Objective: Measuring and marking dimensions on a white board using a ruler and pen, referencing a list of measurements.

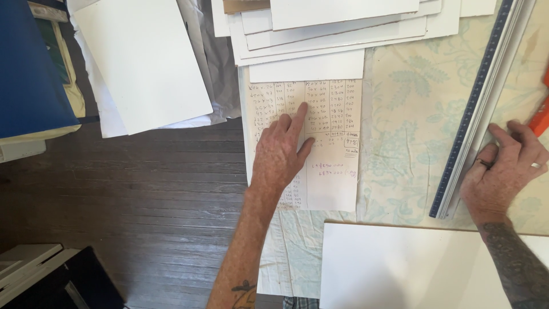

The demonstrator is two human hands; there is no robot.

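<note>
OK, biggest first: dark wooden plank floor [143, 189] fills the left and lower-left. A pale floral cloth [412, 131] covers the work surface on the right. A white board [143, 63] lies at an angle top-left, next to a blue panel [28, 68] at the left edge. A stack of white boards [337, 28] sits along the top centre, overlapping the upper end of the handwritten sheet [337, 171]. Another white board [394, 269] is bottom-right, near edge of frame.

A long metal ruler [477, 103] runs diagonally from top-right down to centre-right, resting on the cloth. The sheet, ruled in columns of handwritten figures, lies centre on the cloth, between the floor side and the ruler.

Left hand [280, 157] lies flat on the sheet, index finger [298, 117] stretched out with its tip on a column, other fingers loosely spread, gripping nothing. Right hand [503, 171] rests by the ruler's lower end, fingers relaxed and touching its edge, not clenched. Orange object [540, 117] just beyond it, mostly cut off.
</note>
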